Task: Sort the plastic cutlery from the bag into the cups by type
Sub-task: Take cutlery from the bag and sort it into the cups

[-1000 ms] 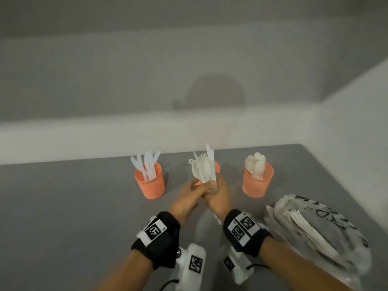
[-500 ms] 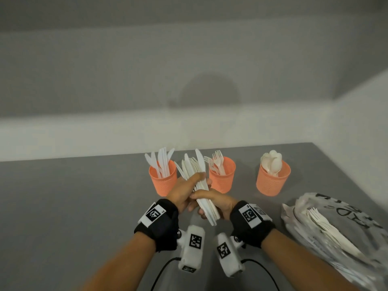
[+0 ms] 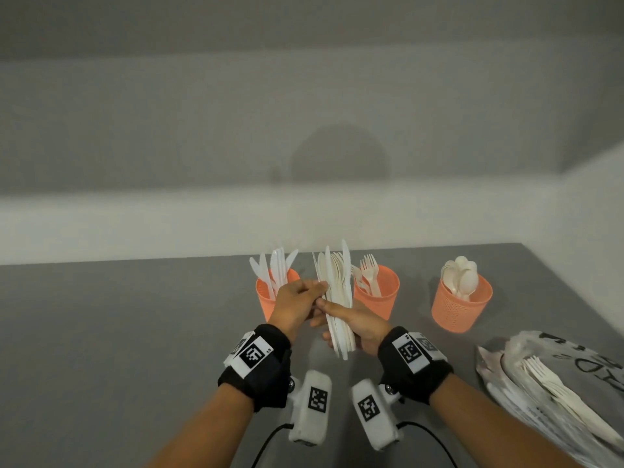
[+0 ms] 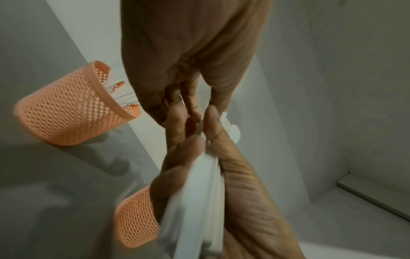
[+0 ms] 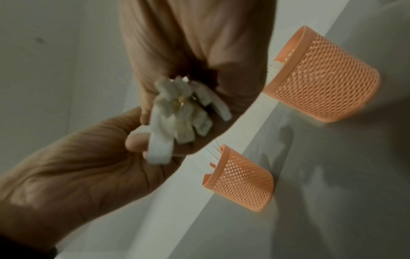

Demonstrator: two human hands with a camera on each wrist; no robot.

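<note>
Head view showed the right hand (image 3: 359, 327) gripping a mixed bundle of cutlery (image 3: 337, 298) upright, above the table, in front of the cups. The left hand (image 3: 297, 304) pinched one piece at its edge; best drawn straight out, the bundle held firm, then dropped into the knife cup (image 3: 266, 300) if a knife.

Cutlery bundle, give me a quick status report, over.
Right hand grips mixed cutlery bundle upright. Left hand pinches a piece at the bundle's edge. Knife cup, fork cup, spoon cup part filled. Nothing blocking.
</note>
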